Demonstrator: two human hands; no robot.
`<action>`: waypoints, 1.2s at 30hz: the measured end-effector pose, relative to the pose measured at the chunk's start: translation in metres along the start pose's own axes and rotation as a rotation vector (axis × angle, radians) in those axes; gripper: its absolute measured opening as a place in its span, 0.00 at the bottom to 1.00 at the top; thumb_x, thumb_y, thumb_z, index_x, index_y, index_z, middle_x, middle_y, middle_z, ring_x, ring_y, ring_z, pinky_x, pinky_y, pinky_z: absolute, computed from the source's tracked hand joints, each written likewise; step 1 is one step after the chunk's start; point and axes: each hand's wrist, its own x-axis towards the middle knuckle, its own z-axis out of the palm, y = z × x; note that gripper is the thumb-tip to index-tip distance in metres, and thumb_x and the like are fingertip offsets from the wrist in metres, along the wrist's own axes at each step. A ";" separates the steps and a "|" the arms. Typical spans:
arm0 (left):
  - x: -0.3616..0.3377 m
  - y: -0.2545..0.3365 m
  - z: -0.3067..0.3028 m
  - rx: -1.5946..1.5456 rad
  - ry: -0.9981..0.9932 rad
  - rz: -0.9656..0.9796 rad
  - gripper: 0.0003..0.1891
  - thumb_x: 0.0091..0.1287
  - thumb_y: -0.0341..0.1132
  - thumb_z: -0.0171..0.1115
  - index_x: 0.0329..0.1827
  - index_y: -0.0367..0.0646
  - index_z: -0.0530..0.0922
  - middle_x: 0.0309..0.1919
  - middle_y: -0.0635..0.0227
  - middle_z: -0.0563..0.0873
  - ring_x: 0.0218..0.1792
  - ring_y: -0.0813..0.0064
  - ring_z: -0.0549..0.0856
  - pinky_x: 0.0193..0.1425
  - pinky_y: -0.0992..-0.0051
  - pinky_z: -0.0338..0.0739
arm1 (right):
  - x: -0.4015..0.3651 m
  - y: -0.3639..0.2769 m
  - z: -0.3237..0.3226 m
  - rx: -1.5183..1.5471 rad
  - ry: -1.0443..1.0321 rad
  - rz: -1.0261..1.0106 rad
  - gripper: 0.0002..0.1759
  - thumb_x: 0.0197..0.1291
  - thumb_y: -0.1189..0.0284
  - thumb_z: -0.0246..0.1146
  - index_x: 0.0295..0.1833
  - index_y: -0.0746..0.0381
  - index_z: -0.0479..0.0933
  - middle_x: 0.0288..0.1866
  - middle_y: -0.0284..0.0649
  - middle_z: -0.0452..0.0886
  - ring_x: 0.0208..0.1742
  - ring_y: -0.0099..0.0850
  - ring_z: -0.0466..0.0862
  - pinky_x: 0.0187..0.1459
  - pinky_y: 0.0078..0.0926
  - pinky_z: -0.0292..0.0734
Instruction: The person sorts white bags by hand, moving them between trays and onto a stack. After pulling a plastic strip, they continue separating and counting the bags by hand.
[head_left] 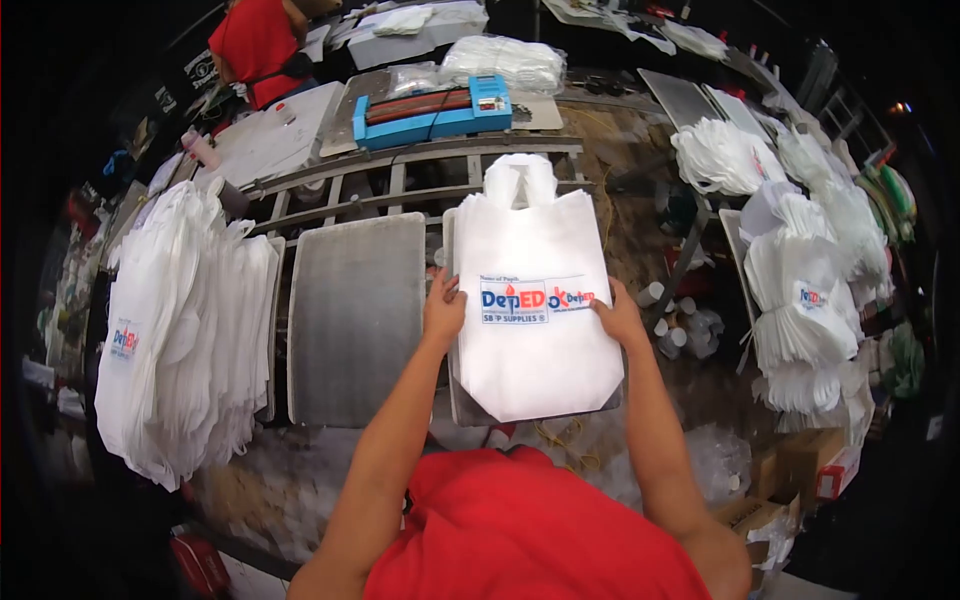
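1. Fingers [450, 288] of my left hand [443, 312] closed on the left edge of the white bag [530, 230]; my right hand [620, 320] pinches the right edge likewise.
2. Bag lies flat, print up, handles far, over a grey platen [470, 405].
3. Second platen [355, 320] just left of it.
4. Bag stack [180, 330] hangs at left; blue press [430, 110] on the far side.

One view only, from the person's head, facing forward and steeply down over their red shirt [520, 530]. It sits close above the left hand [443, 308] and right hand [620, 318] at a bag [530, 370]. The wide lens bends the edges, and a far bench [290, 130] lies along the top.
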 end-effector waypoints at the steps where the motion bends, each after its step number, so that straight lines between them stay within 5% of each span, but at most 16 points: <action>1: -0.002 -0.007 -0.002 0.096 -0.028 0.160 0.39 0.75 0.46 0.61 0.83 0.36 0.57 0.76 0.49 0.73 0.74 0.58 0.75 0.76 0.64 0.67 | 0.002 0.000 0.004 -0.045 -0.017 0.066 0.42 0.64 0.59 0.71 0.78 0.66 0.65 0.71 0.58 0.77 0.72 0.51 0.78 0.71 0.41 0.71; 2: -0.007 -0.013 -0.005 0.096 -0.022 0.159 0.39 0.75 0.46 0.61 0.83 0.36 0.57 0.76 0.49 0.73 0.74 0.58 0.75 0.76 0.64 0.67 | 0.000 0.000 0.005 -0.044 -0.021 0.062 0.42 0.64 0.59 0.71 0.78 0.66 0.65 0.71 0.58 0.77 0.72 0.51 0.78 0.71 0.41 0.71; 4: -0.022 0.037 -0.013 0.062 0.009 -0.364 0.41 0.77 0.51 0.57 0.85 0.36 0.54 0.80 0.48 0.67 0.80 0.56 0.67 0.80 0.65 0.62 | 0.004 0.003 -0.001 0.170 -0.066 0.242 0.45 0.64 0.55 0.72 0.80 0.65 0.63 0.75 0.56 0.73 0.75 0.47 0.75 0.73 0.39 0.69; 5: -0.018 -0.002 -0.017 -0.282 -0.062 -0.385 0.46 0.76 0.54 0.55 0.87 0.41 0.45 0.81 0.49 0.65 0.79 0.55 0.68 0.80 0.63 0.62 | 0.007 0.032 0.006 0.452 -0.022 0.292 0.45 0.67 0.51 0.70 0.80 0.64 0.64 0.76 0.53 0.74 0.74 0.44 0.75 0.73 0.38 0.68; 8: -0.050 -0.025 -0.007 -0.397 -0.286 -0.507 0.48 0.74 0.52 0.56 0.87 0.36 0.40 0.83 0.45 0.57 0.81 0.54 0.63 0.82 0.64 0.58 | -0.013 0.070 0.004 1.035 -0.341 0.540 0.38 0.72 0.51 0.65 0.78 0.64 0.68 0.72 0.52 0.77 0.70 0.40 0.78 0.69 0.34 0.70; 9: -0.048 -0.071 0.010 -0.357 -0.398 -0.477 0.49 0.74 0.50 0.55 0.86 0.33 0.39 0.83 0.43 0.56 0.81 0.53 0.62 0.83 0.64 0.57 | -0.015 0.059 0.007 1.025 -0.348 0.547 0.38 0.72 0.51 0.65 0.78 0.64 0.68 0.72 0.52 0.77 0.70 0.40 0.78 0.69 0.34 0.70; 11: -0.048 -0.035 0.026 -0.148 -0.297 -0.509 0.48 0.71 0.45 0.54 0.85 0.29 0.40 0.83 0.39 0.54 0.83 0.49 0.59 0.84 0.67 0.54 | -0.013 0.024 0.008 0.500 -0.329 0.273 0.35 0.74 0.53 0.63 0.76 0.65 0.70 0.67 0.50 0.81 0.64 0.37 0.80 0.65 0.33 0.72; 15: -0.041 -0.033 0.019 -0.086 -0.332 -0.439 0.48 0.72 0.49 0.55 0.85 0.30 0.42 0.82 0.37 0.56 0.83 0.47 0.59 0.83 0.66 0.56 | -0.003 0.025 0.001 0.282 -0.285 0.259 0.32 0.76 0.56 0.62 0.73 0.68 0.71 0.59 0.45 0.84 0.55 0.32 0.83 0.57 0.33 0.77; 16: -0.052 -0.024 0.004 -0.099 -0.316 -0.437 0.48 0.72 0.49 0.55 0.85 0.30 0.42 0.82 0.37 0.56 0.83 0.47 0.59 0.83 0.66 0.56 | -0.014 0.008 -0.008 0.356 -0.303 0.321 0.37 0.74 0.52 0.63 0.75 0.69 0.69 0.65 0.49 0.82 0.62 0.36 0.81 0.64 0.34 0.74; 18: -0.087 0.004 -0.039 -0.104 -0.321 -0.407 0.49 0.74 0.54 0.56 0.86 0.32 0.44 0.81 0.38 0.60 0.82 0.49 0.62 0.82 0.65 0.58 | -0.007 0.031 -0.009 0.063 0.005 0.283 0.47 0.71 0.44 0.63 0.78 0.72 0.65 0.79 0.55 0.69 0.80 0.40 0.68 0.77 0.30 0.61; 19: -0.102 -0.022 -0.056 -0.146 -0.304 -0.312 0.48 0.74 0.55 0.60 0.87 0.39 0.47 0.80 0.42 0.64 0.80 0.51 0.66 0.80 0.65 0.62 | -0.026 -0.023 -0.026 -0.075 0.101 0.234 0.45 0.71 0.46 0.65 0.77 0.73 0.67 0.78 0.56 0.71 0.79 0.40 0.70 0.76 0.31 0.63; 20: -0.130 -0.016 -0.092 -0.197 -0.383 -0.313 0.44 0.76 0.53 0.60 0.86 0.42 0.51 0.78 0.46 0.69 0.76 0.57 0.71 0.77 0.66 0.67 | -0.019 0.007 -0.021 -0.078 0.253 0.134 0.44 0.71 0.44 0.62 0.75 0.70 0.69 0.75 0.57 0.74 0.77 0.49 0.73 0.76 0.38 0.65; 24: -0.240 -0.031 -0.251 0.079 -0.560 -0.287 0.34 0.75 0.51 0.63 0.80 0.46 0.67 0.62 0.55 0.87 0.62 0.61 0.86 0.66 0.65 0.78 | -0.082 -0.100 0.010 0.169 0.548 -0.070 0.23 0.75 0.60 0.64 0.64 0.67 0.80 0.58 0.48 0.86 0.58 0.35 0.85 0.62 0.33 0.78; 30: -0.400 -0.147 -0.442 0.566 -0.209 -0.395 0.30 0.69 0.45 0.68 0.70 0.39 0.76 0.54 0.51 0.89 0.56 0.57 0.89 0.63 0.64 0.81 | -0.189 -0.287 0.194 0.342 0.055 -0.348 0.13 0.74 0.67 0.64 0.55 0.66 0.83 0.47 0.40 0.87 0.50 0.28 0.85 0.52 0.28 0.80; 34: -0.440 -0.087 -0.519 0.332 -0.122 -0.504 0.26 0.71 0.40 0.68 0.69 0.38 0.76 0.54 0.55 0.90 0.56 0.65 0.89 0.62 0.68 0.82 | -0.235 -0.392 0.274 0.371 -0.150 -0.486 0.12 0.72 0.69 0.66 0.51 0.66 0.83 0.44 0.42 0.88 0.47 0.30 0.87 0.52 0.28 0.80; 36: -0.444 -0.050 -0.550 0.052 -0.068 -0.354 0.21 0.72 0.33 0.67 0.66 0.36 0.79 0.52 0.57 0.90 0.54 0.69 0.88 0.57 0.70 0.83 | -0.254 -0.435 0.297 0.395 -0.201 -0.541 0.11 0.72 0.69 0.66 0.50 0.66 0.83 0.44 0.43 0.88 0.46 0.31 0.87 0.52 0.29 0.80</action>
